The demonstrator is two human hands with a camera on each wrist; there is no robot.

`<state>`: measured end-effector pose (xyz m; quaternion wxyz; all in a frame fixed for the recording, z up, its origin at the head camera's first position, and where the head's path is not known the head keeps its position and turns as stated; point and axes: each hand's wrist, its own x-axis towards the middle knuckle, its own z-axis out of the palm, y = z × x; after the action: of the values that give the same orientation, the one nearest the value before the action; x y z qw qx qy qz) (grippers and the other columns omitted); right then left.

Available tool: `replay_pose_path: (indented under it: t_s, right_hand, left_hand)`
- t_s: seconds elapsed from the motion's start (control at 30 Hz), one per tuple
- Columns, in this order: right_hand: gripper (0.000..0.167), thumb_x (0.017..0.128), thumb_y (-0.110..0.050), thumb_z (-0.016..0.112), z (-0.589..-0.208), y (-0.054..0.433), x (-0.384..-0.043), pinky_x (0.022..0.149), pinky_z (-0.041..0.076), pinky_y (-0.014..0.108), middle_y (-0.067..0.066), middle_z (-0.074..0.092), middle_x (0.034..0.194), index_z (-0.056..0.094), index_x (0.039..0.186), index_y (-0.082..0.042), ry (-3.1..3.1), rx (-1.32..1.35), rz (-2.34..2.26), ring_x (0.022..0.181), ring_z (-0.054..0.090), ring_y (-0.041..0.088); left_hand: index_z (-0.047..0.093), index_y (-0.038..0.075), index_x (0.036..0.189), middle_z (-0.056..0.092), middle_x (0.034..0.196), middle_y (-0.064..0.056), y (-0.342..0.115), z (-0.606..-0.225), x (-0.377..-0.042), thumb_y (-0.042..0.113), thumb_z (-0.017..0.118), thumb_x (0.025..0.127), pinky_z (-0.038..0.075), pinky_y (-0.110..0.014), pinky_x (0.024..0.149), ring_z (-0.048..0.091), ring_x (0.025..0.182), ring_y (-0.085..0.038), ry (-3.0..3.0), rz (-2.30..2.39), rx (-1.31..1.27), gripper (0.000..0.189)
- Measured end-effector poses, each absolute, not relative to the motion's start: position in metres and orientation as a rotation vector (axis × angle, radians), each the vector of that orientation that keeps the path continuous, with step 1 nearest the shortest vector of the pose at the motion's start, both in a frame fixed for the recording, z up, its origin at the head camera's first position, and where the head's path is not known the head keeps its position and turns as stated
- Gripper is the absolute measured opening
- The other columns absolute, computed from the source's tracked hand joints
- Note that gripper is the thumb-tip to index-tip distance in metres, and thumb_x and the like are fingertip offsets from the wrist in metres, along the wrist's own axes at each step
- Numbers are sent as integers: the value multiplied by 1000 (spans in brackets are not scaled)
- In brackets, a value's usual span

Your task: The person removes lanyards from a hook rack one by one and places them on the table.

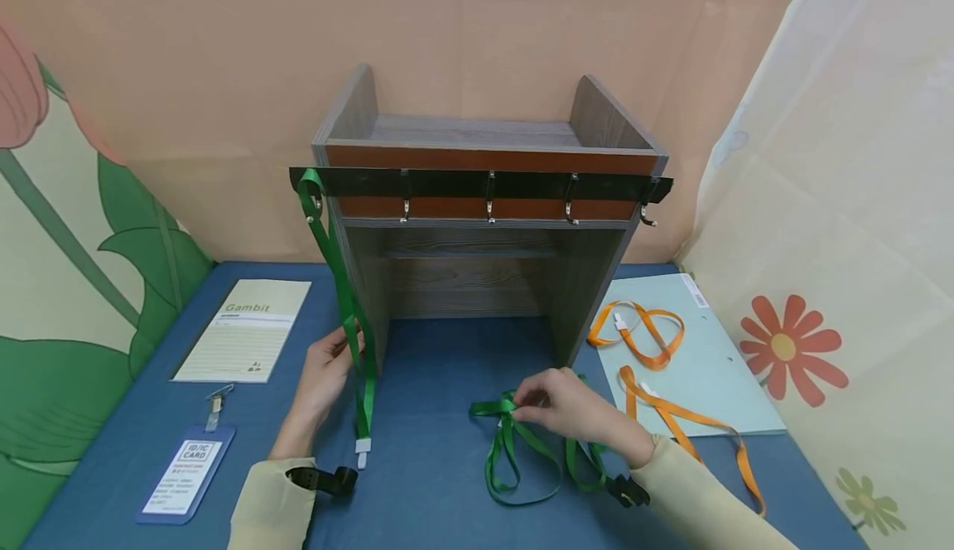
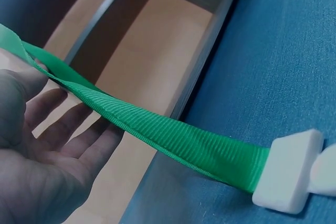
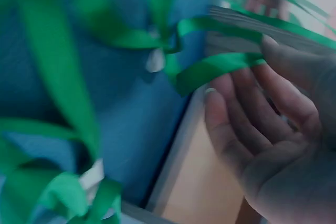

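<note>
A green lanyard hangs from the leftmost hook of a black hook rail, its white clip dangling just above the blue cloth. My left hand is at its lower half, loosely bent fingers behind the ribbon and touching it; the left wrist view shows no firm grip. Between thumb and forefinger my right hand pinches a loop of another green lanyard, part of which lies on the cloth. More green ribbon is bunched below that hand. Two white clips show among the ribbons in the right wrist view.
A grey wooden shelf unit stands behind the hands, the rail across its front. At right, orange lanyards lie on and beside a pale blue folder. A notepad and a blue ID badge lie at left.
</note>
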<state>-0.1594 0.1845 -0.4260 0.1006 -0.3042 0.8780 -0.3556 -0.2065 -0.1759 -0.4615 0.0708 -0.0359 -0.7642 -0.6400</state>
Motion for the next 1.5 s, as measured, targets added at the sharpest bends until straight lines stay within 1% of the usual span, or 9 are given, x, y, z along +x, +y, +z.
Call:
replay_pose_path:
  t_s: [0.13,0.27,0.4,0.57,0.77,0.97,1.17,1.33,1.5]
  right_hand:
    - [8,86,-14,73,-437,187,-161,63,49,23,-12,66,85,73,94,-12,2543,-927,-892,72,59,2]
    - [15,84,-12,75,-436,189,-164,68,49,22,-5,67,89,72,98,-9,2516,-912,-827,77,60,1]
    - [17,87,-16,72,-417,186,-171,69,50,23,-2,68,93,71,102,-9,2574,-926,-798,80,61,4]
    - [16,91,-25,68,-383,167,-180,68,50,22,-11,66,91,70,104,-15,2717,-948,-832,78,60,2]
    - [18,91,-27,68,-341,132,-188,64,50,24,-11,66,90,70,103,-14,2874,-978,-1140,73,59,2]
    - [23,89,-24,70,-312,97,-194,68,52,25,-4,68,97,70,107,-9,2884,-1038,-1493,77,62,5]
    - [24,89,-23,70,-295,64,-201,72,52,28,-3,69,99,70,108,-8,2793,-1094,-1753,81,63,6]
    - [24,88,-18,72,-288,39,-206,72,52,29,1,71,96,71,105,-2,2654,-1087,-2014,81,64,8]
    - [22,87,-13,71,-271,22,-195,69,51,29,7,71,93,71,104,2,2582,-1018,-2084,80,63,14]
  left_hand:
    - [55,-8,126,59,117,-26,-176,-461,-207,16,55,99,48,-20,75,59,92,-3,-2277,-1931,-123,37]
    - [56,-8,125,59,117,-25,-176,-461,-207,16,55,99,47,-20,75,59,93,-3,-2271,-1935,-126,36]
    - [57,-7,125,59,116,-24,-176,-461,-208,18,55,99,47,-21,75,59,93,-5,-2282,-1934,-125,36]
    - [56,-7,126,59,117,-24,-176,-461,-207,19,55,99,47,-22,75,59,93,-5,-2292,-1930,-124,38]
    - [55,-8,127,59,117,-25,-177,-462,-208,19,55,99,47,-21,74,59,93,-5,-2288,-1923,-130,38]
    - [56,-8,126,60,116,-24,-177,-463,-208,18,55,99,47,-22,74,58,92,-8,-2284,-1914,-133,37]
    - [55,-9,127,59,118,-25,-177,-463,-208,19,54,99,47,-21,74,58,93,-6,-2285,-1906,-140,39]
    - [54,-9,128,59,117,-24,-177,-460,-206,17,54,99,47,-21,74,58,93,-6,-2281,-1916,-126,39]
    - [54,-9,128,59,118,-24,-175,-458,-205,15,54,99,47,-20,75,58,93,-6,-2273,-1931,-119,37]
